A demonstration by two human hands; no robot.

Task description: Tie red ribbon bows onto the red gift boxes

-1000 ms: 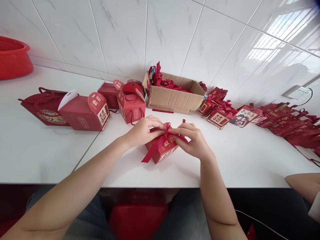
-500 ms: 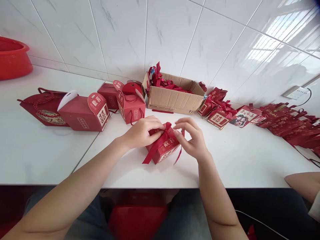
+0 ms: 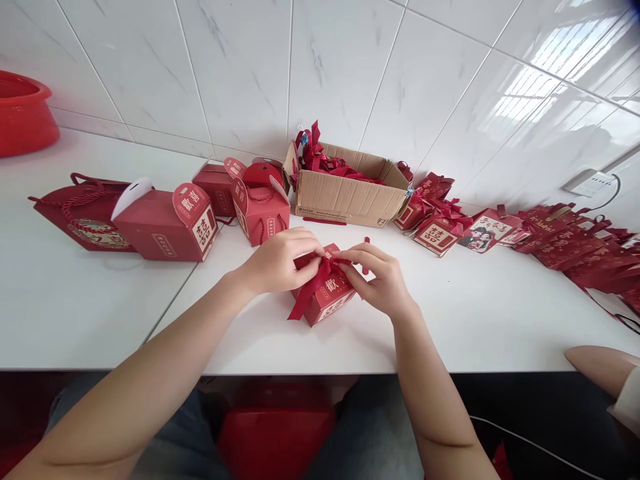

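A small red gift box (image 3: 327, 303) with pale printed characters sits on the white table between my hands. Across its top runs a dark red ribbon (image 3: 309, 293), one tail hanging down the box's left front. My left hand (image 3: 285, 261) pinches the ribbon at the top of the box. From the other side, my right hand (image 3: 377, 277) has its thumb and fingers closed on the ribbon too. Fingers partly cover the ribbon's knot, so its exact shape cannot be made out.
Behind the box stands an open cardboard box (image 3: 353, 199) of red ribbons. Several red gift boxes (image 3: 160, 227) are at the left, with a red basin (image 3: 25, 117) beyond. Ribboned boxes (image 3: 439, 235) and red bags (image 3: 560, 240) line the right. Another person's arm (image 3: 603, 370) rests at the right edge.
My right hand has moved slightly left, its fingers closing on the ribbon at the knot. The loop that stood up there is now lower and partly covered. My left hand keeps its pinch.
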